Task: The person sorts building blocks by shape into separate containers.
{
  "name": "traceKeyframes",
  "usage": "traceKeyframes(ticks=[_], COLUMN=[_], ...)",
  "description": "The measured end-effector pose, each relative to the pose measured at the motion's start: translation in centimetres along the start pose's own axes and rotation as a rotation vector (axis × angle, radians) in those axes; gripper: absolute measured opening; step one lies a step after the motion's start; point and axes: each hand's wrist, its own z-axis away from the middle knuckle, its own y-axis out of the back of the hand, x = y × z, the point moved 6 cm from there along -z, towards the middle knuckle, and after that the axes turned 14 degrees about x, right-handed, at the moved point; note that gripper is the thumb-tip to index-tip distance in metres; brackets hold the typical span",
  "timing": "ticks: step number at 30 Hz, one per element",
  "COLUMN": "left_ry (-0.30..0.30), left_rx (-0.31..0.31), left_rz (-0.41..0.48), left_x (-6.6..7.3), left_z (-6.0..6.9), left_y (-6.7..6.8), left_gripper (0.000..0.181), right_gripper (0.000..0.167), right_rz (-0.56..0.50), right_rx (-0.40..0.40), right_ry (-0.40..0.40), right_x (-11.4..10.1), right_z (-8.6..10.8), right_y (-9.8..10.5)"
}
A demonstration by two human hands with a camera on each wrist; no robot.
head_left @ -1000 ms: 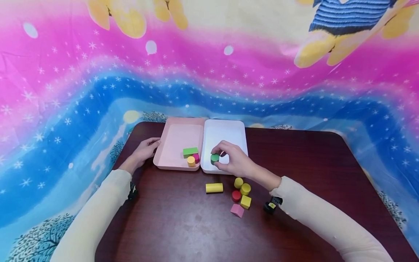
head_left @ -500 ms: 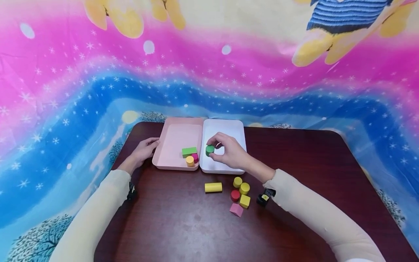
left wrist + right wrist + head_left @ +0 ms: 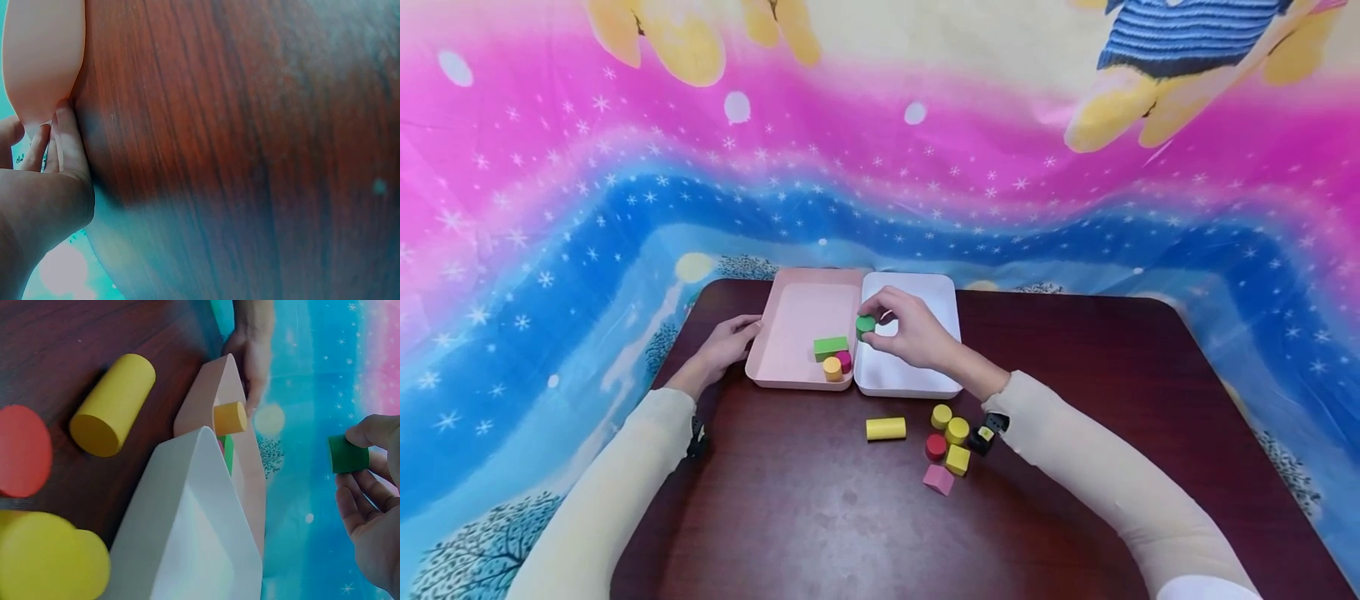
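- The right hand (image 3: 913, 333) pinches the green cylinder (image 3: 866, 326) above the white tray's (image 3: 910, 387) left edge.
- The left hand (image 3: 727, 343) touches the pink tray's (image 3: 793, 325) left edge; whether it grips cannot be told.
- The step in hand looks like carrying; setting the cylinder down would call for lowering it, then loosening the pinch.
- The right wrist view shows the cylinder clear of both trays, but hides much of the green block (image 3: 831, 348), which the head view shows near the pink tray's right edge.

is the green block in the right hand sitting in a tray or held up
Held up: the right hand pinches the green block; the right wrist view shows it apart from the white tray and pink tray.
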Motion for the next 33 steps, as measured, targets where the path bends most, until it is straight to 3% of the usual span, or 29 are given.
traceKeyframes(ticks=[19,33], left_ry=[0.009,0.010], left_rx=[-0.001,-0.008], left_rz=[0.003,0.024], left_x=[0.0,-0.4], left_z=[-0.1,-0.4], left_y=[0.1,0.1], left_gripper=[0.058,0.057], right_gripper=[0.025,0.026], right_rz=[0.031,0.018], right_rx=[0.039,0.056], right_ry=[-0.060,-0.103], right_x=[2.8,4.3], right_z=[-3.7,-4.6], right_y=[-1.4,-3.1])
